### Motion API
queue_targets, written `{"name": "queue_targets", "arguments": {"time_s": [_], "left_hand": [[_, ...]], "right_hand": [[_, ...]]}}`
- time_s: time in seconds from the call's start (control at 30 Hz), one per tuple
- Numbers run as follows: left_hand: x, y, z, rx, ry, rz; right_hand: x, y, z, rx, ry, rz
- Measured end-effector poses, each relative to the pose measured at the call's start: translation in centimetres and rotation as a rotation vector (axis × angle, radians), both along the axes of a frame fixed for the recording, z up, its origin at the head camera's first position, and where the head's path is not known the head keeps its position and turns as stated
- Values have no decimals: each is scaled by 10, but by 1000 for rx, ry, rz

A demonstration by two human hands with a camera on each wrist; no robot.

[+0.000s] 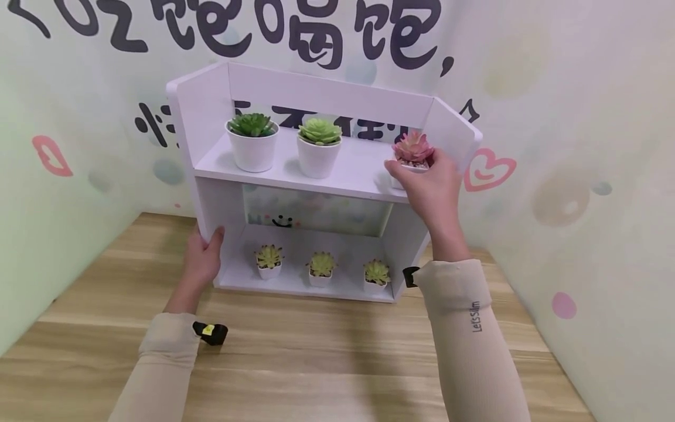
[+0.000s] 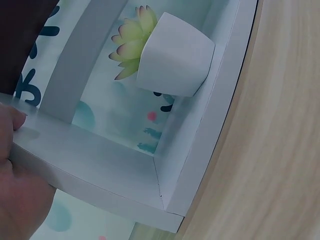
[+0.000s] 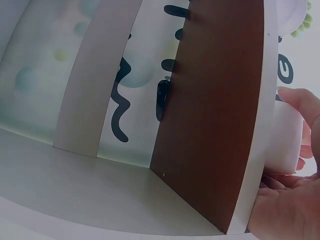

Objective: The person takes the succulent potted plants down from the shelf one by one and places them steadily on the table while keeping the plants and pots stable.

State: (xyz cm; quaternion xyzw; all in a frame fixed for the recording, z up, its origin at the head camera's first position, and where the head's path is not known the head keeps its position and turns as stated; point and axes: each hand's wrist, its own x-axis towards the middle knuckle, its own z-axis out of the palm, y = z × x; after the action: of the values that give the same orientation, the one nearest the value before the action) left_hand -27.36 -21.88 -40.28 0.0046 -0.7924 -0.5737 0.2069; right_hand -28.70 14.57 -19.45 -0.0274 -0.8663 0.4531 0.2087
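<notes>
Gripping the pink plant [image 1: 413, 150] by its white pot [image 3: 284, 142] with right fingers [image 1: 443, 165], at the right of the upper shelf [image 1: 364, 164]; clasping the left side panel [image 1: 204, 132] with left fingers [image 1: 215, 239]. Probably light, stiff, smooth; best held around the pot, sparing leaves [image 3: 305, 156].

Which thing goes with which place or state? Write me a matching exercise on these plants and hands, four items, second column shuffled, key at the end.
Column one
1. Pink succulent
2. Dark green succulent
3. Left hand
4. Middle small succulent

Column two
A. On the lower board
B. Gripping the side of the white shelf unit
C. Its pot gripped by the right hand
D. At the left end of the upper board

Pairs: 1-C, 2-D, 3-B, 4-A
</notes>
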Motion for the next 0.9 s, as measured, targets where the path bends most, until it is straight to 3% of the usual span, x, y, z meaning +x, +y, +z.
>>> {"name": "queue_targets", "arguments": {"time_s": [0.73, 0.9], "left_hand": [[0, -1, 2, 26, -20, 6], [1, 0, 1, 21, -12, 7]], "right_hand": [[11, 3, 1, 38, -26, -10], [10, 0, -7, 49, 32, -11]]}}
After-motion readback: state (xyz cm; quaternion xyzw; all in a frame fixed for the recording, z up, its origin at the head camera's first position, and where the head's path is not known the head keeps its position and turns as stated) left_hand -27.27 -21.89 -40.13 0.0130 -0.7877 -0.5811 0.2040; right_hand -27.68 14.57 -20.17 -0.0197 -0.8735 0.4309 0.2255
